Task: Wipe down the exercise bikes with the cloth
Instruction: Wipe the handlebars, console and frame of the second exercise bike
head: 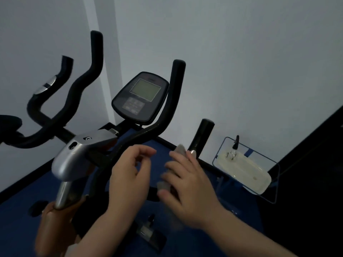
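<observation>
An exercise bike fills the middle of the head view, with black curved handlebars (167, 108), a grey console with a screen (141, 97) and a silver stem cover (74, 156). My right hand (187, 188) holds a small grey cloth (180, 150) against the right handlebar; most of the cloth is hidden under the fingers. My left hand (130, 173) hovers just left of it with fingers loosely curled, holding nothing. A second bike's black handlebars (74, 93) stand to the left.
A white tray-like object in a blue wire frame (246, 173) sits on the floor at right. Blue floor mat (22, 219) lies below. Pale walls meet in a corner behind the bikes. A dark panel (315, 164) borders the right side.
</observation>
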